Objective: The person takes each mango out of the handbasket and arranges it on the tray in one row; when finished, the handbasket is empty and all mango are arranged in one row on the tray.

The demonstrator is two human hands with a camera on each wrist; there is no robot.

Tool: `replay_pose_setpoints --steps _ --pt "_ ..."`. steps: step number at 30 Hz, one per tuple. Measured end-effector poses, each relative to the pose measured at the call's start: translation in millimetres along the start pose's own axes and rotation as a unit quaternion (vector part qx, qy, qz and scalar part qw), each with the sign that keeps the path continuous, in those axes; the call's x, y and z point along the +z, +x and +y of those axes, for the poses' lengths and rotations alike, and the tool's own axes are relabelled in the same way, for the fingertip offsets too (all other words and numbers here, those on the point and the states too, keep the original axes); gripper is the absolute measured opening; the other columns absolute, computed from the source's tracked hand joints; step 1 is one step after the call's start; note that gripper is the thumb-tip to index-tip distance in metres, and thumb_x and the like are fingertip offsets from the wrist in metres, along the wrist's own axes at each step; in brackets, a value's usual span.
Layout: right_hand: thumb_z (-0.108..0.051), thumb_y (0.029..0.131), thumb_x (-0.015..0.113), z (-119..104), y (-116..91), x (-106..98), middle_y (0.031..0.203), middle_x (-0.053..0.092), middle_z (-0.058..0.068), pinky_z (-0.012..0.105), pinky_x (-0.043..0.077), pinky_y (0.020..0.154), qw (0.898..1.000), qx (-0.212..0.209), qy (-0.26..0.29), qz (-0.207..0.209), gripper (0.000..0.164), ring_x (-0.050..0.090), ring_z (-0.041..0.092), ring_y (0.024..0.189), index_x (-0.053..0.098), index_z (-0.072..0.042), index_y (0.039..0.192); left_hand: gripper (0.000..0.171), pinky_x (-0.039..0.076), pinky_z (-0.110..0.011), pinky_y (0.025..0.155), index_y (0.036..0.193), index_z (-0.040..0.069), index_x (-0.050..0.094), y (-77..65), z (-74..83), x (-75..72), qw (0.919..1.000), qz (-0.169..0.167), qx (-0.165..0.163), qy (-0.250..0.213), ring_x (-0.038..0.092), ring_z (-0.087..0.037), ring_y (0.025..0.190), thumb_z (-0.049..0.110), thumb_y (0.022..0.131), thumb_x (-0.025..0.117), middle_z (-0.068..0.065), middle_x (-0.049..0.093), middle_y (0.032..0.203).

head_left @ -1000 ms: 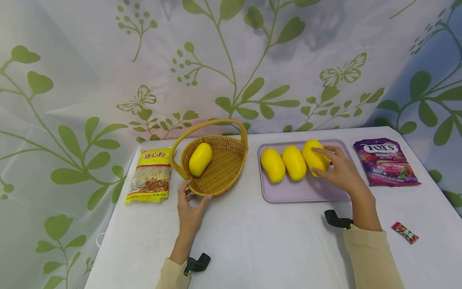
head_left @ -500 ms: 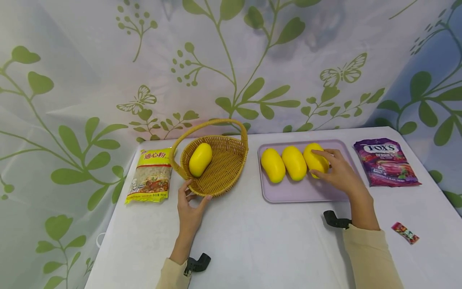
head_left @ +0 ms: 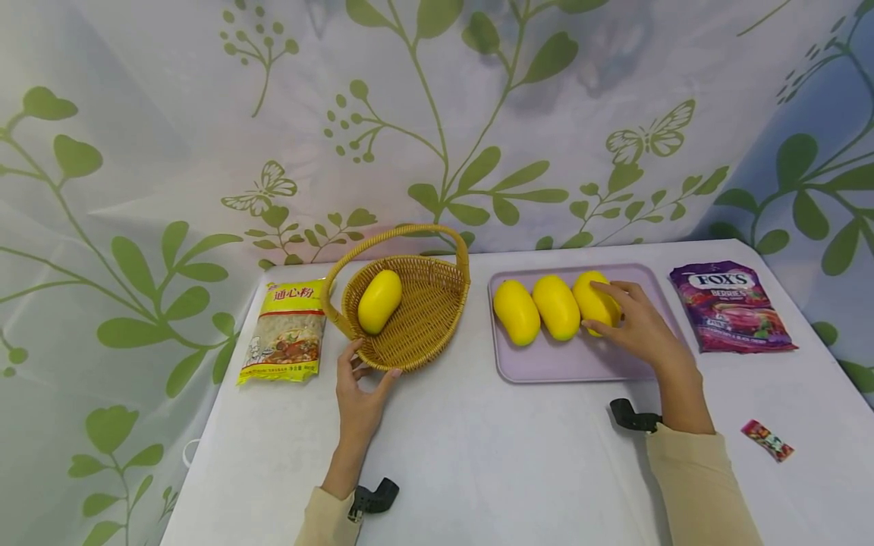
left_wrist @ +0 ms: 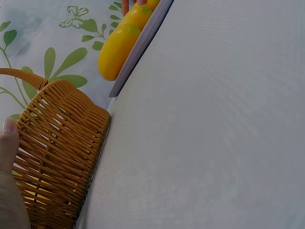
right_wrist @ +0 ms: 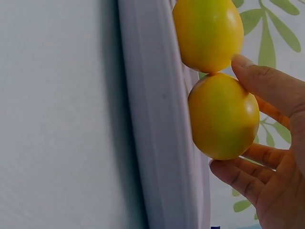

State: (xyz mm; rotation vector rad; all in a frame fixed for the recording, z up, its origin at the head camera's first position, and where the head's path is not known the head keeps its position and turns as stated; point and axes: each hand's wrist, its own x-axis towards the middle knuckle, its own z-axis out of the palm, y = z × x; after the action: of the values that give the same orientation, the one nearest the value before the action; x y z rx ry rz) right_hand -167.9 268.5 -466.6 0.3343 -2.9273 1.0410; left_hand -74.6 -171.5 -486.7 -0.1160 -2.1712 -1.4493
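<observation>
In the head view my left hand (head_left: 360,402) holds the near left side of a wicker basket (head_left: 430,307), its thumb and fingers spread along the rim. One yellow mango (head_left: 379,302) lies inside the basket, toward the left. My right hand (head_left: 642,322) grips another mango (head_left: 594,294) at the right end of a row on a lilac tray (head_left: 560,368). Beside it on the tray lie a middle mango (head_left: 556,307) and a left mango (head_left: 517,312). Seen from the right wrist, thumb and fingers sit on opposite sides of the gripped mango (right_wrist: 224,117), which touches its neighbour.
Left of the basket lies a yellow pasta packet (head_left: 285,331). A purple candy bag (head_left: 732,307) lies right of the tray, and a small wrapped sweet (head_left: 768,440) nearer the front. A patterned cloth (head_left: 519,136) hangs behind the white table (head_left: 492,462).
The mango in my right hand has come down slightly onto the tray beside the middle one. My right hand has shifted a little left with it. The left hand and basket stay put.
</observation>
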Motion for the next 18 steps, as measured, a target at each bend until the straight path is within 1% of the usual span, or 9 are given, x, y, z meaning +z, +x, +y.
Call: replay_pose_setpoints --steps 3,5,10,12,15,18 --pt "-0.031 0.087 0.074 0 0 0 0.14 0.035 0.031 0.07 0.036 0.099 1.0 -0.003 0.001 0.006 0.071 0.039 0.05 0.123 0.043 -0.005 0.146 0.075 0.046 -0.053 0.082 0.137 -0.014 0.04 -0.4 -4.6 1.0 1.0 -0.001 -0.003 -0.003 0.051 -0.052 0.11 0.0 0.076 0.08 -0.034 0.046 0.135" --pt "-0.031 0.087 0.074 0 -1 0 0.14 0.035 0.031 0.07 0.036 0.1 1.0 -0.006 0.0 0.009 0.07 0.038 0.05 0.124 0.044 -0.005 0.145 0.076 0.045 -0.054 0.082 0.138 -0.012 0.04 -1.4 -12.5 2.2 1.0 0.002 -0.004 -0.005 0.051 -0.052 0.11 0.0 0.076 0.081 -0.034 0.046 0.135" --pt "-0.029 0.087 0.075 -3 -1 -1 0.14 0.036 0.032 0.071 0.036 0.099 1.0 -0.012 -0.002 0.01 0.069 0.038 0.05 0.124 0.045 -0.004 0.144 0.079 0.048 -0.047 0.083 0.142 -0.002 0.04 -4.3 -36.6 4.0 1.0 0.004 -0.006 0.002 0.053 -0.042 0.112 0.003 0.075 0.082 -0.025 0.047 0.138" --pt "-0.028 0.086 0.076 -3 0 -2 0.14 0.036 0.032 0.071 0.035 0.099 1.0 -0.015 -0.005 0.012 0.069 0.038 0.051 0.124 0.046 -0.003 0.143 0.08 0.049 -0.043 0.084 0.143 0.003 0.041 -5.1 -42.5 4.0 1.0 0.002 -0.006 0.005 0.053 -0.038 0.113 0.004 0.075 0.083 -0.02 0.047 0.139" --pt "-0.026 0.085 0.077 -5 0 -3 0.14 0.036 0.031 0.071 0.033 0.102 1.0 -0.013 -0.006 0.014 0.069 0.037 0.051 0.125 0.046 -0.003 0.143 0.08 0.049 -0.041 0.084 0.143 0.005 0.041 -5.9 -44.9 3.3 0.9999 0.002 -0.011 0.003 0.053 -0.035 0.113 0.005 0.075 0.084 -0.018 0.048 0.14" --pt "-0.027 0.085 0.076 -7 0 -4 0.142 0.035 0.032 0.071 0.03 0.103 1.0 -0.008 -0.008 0.011 0.07 0.035 0.051 0.127 0.045 -0.002 0.143 0.079 0.048 -0.044 0.084 0.142 0.001 0.041 -5.3 -39.6 3.4 0.9999 0.001 -0.014 -0.003 0.053 -0.038 0.113 0.003 0.075 0.083 -0.021 0.047 0.139"
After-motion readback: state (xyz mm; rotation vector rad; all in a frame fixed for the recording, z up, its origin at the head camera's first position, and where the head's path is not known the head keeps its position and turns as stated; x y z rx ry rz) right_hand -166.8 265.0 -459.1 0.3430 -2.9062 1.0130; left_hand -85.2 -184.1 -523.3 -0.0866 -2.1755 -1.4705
